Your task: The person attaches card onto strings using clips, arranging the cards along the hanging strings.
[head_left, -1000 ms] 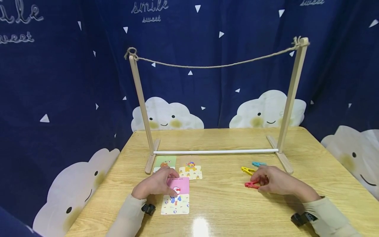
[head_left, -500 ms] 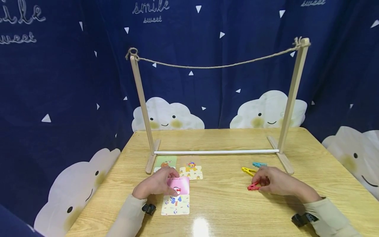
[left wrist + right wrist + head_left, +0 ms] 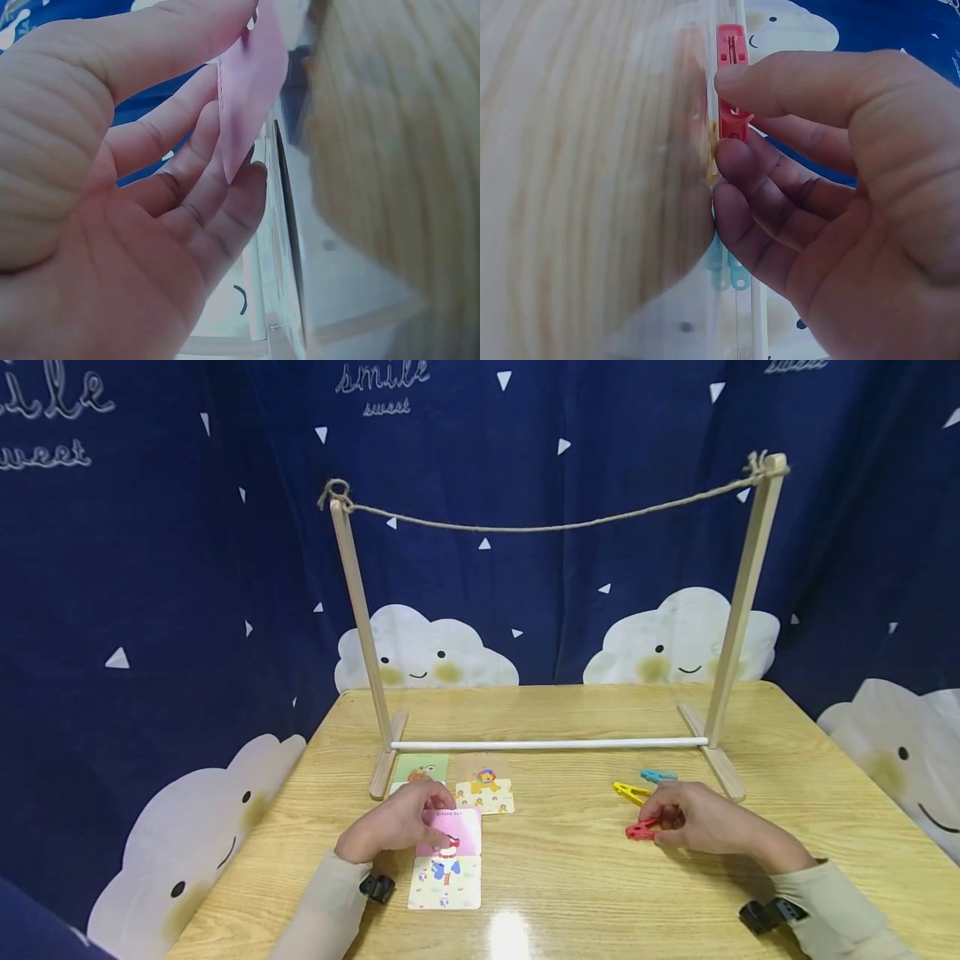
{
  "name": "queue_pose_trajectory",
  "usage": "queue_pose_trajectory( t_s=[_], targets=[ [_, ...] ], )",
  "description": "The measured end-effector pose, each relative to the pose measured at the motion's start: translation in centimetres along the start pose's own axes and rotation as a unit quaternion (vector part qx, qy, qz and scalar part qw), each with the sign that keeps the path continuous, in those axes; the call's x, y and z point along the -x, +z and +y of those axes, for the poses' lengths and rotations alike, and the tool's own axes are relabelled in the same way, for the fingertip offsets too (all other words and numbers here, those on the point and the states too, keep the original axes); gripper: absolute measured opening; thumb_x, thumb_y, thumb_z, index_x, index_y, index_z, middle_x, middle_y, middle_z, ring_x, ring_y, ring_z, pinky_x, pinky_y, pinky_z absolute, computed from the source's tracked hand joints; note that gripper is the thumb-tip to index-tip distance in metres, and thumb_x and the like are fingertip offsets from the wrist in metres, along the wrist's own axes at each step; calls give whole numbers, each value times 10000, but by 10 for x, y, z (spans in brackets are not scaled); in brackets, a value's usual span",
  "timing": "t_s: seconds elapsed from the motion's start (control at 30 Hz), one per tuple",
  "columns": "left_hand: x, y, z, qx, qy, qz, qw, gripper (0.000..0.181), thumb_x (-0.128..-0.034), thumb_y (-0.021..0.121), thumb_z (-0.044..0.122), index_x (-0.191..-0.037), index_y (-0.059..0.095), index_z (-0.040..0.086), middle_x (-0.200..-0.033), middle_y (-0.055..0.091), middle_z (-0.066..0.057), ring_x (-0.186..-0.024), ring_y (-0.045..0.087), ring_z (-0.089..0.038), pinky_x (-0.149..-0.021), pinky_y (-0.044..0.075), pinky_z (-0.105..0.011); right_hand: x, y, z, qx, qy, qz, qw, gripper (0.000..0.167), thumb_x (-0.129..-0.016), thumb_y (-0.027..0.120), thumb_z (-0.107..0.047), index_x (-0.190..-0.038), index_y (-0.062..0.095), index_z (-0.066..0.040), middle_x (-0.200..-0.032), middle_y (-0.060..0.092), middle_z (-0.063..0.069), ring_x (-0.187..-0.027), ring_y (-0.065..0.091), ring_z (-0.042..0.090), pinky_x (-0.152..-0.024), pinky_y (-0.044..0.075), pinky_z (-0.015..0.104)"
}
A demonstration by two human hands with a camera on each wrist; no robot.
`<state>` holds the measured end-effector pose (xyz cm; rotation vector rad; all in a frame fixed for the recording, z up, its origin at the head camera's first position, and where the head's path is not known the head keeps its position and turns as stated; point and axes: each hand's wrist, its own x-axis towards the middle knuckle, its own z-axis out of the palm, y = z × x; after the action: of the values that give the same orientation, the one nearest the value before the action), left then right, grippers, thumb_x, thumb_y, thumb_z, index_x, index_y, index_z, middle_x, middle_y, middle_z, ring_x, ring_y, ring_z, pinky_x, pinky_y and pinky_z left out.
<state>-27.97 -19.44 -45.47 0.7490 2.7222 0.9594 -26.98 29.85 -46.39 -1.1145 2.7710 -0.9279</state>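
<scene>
My left hand [image 3: 401, 820] pinches the upper left part of a pink-and-cream picture card [image 3: 457, 883] between thumb and fingers. In the left wrist view, the card's pink end [image 3: 251, 82] stands between the thumb and the curled fingers. Just behind it, a green card [image 3: 422, 767] and a lion card [image 3: 483, 793] lie on the table. On the right, my right hand [image 3: 705, 827] holds a red clothespin [image 3: 639, 831]; the right wrist view has that clothespin [image 3: 733, 49] between thumb and fingers. Beside this hand lie a yellow clothespin [image 3: 628, 791] and a blue one, partly close to the knuckles.
A wooden stand with a left post [image 3: 360, 618] and right post [image 3: 744, 610] rises at the back of the table [image 3: 555, 843]. Twine [image 3: 540, 529] sags between the post tops, and a white rod [image 3: 551, 745] joins the feet. A dark blue curtain [image 3: 540, 460] hangs behind.
The pink card's near edge has shifted slightly toward me, and the thumb sits a little lower on it. The red clothespin has moved slightly right, closer into my right fingers.
</scene>
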Motion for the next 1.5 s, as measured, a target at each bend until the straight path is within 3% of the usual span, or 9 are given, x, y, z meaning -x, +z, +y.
queue_pose_trajectory(
  t_s=[0.2, 0.4, 0.63, 1.07, 1.3, 1.5],
  targets=[
    [0, -1, 1, 19, 126, 93, 9999, 372, -776, 919, 90, -1073, 696, 110, -948, 613, -35, -849, 537, -203, -708, 464, -283, 0, -1, -4, -61, 81, 8, 9999, 233, -846, 843, -91, -1007, 741, -225, -889, 639, -59, -736, 585, 60, -616, 503, 223],
    [1, -3, 0, 307, 255, 30, 9992, 324, -813, 890, 91, -1077, 702, 103, -940, 642, -30, -838, 557, -195, -698, 471, -270, 0, -2, -3, -51, 177, 16, 9998, 231, -853, 848, -122, -1020, 734, -234, -894, 631, -63, -753, 583, 82, -625, 495, 222],
    [3, -5, -1, 576, 225, 12, 9981, 323, -831, 875, 96, -1105, 703, 103, -962, 660, -37, -818, 558, -190, -678, 468, -259, 0, -1, -3, -119, 91, 82, 9999, 225, -864, 844, -133, -1027, 730, -239, -898, 633, -45, -739, 586, 107, -617, 496, 224],
    [2, -6, -1, 702, 354, 39, 9969, 225, -892, 814, 70, -1096, 733, 119, -945, 672, 19, -859, 605, -145, -733, 512, -254, 0, -2, -3, -229, 90, 61, 9997, 226, -875, 828, -119, -1046, 727, -226, -935, 670, -65, -775, 609, 80, -652, 529, 241],
    [2, -7, -2, 818, 574, 100, 9949, 172, -924, 774, 68, -1091, 751, 103, -973, 680, -15, -806, 561, -142, -689, 490, -255, 1, -3, -4, -309, 85, 8, 9995, 213, -896, 816, -135, -1069, 730, -226, -957, 679, -87, -799, 617, 42, -677, 553, 249],
    [2, -8, -1, 995, 535, 99, 9935, 176, -935, 752, 41, -1104, 759, 87, -1012, 717, -32, -864, 587, -150, -733, 502, -265, 0, -5, -7, -449, 153, -19, 9989, 202, -919, 798, -161, -1100, 739, -228, -1012, 693, -94, -872, 666, 52, -720, 587, 266]
  ],
)
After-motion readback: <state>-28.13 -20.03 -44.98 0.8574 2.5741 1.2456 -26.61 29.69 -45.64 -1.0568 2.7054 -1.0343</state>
